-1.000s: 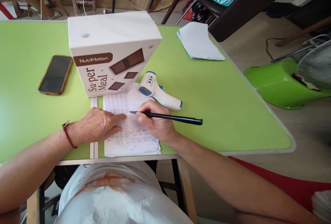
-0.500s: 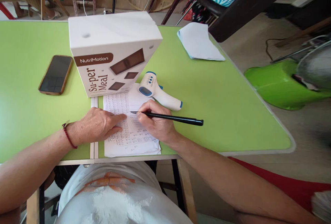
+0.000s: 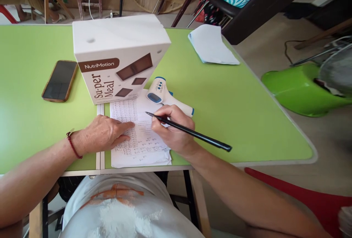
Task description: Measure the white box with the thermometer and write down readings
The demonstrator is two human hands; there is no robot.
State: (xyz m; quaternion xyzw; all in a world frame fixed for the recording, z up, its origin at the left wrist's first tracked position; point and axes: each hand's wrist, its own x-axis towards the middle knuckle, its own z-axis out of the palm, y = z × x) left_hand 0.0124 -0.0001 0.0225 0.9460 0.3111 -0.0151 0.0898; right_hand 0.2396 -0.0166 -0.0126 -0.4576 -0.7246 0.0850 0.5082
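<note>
A sheet of paper (image 3: 148, 135) covered with rows of small handwriting lies near the table's front edge, on top of other sheets. My left hand (image 3: 108, 132) rests on its left side, index finger stretched out across the writing and thumb apart. In my right hand (image 3: 176, 126) is a black pen (image 3: 198, 134), pinched between thumb and fingers, its tip pointing up and left over the page. Whether the tip touches the paper I cannot tell. Just beyond that hand a white and blue infrared thermometer (image 3: 165, 93) lies on the table, its handle partly hidden by my fingers.
A white NutriMotion box (image 3: 121, 44) stands upright behind the paper. To its left lies a phone (image 3: 59, 80) in a brown case. Folded white paper (image 3: 210, 44) is at the back right of the green table (image 3: 233, 121). A green bucket (image 3: 297, 88) stands beyond the right edge.
My right hand has shifted right with the pen, and the pen tip has moved up and right from the written column. My left hand has stayed in place.
</note>
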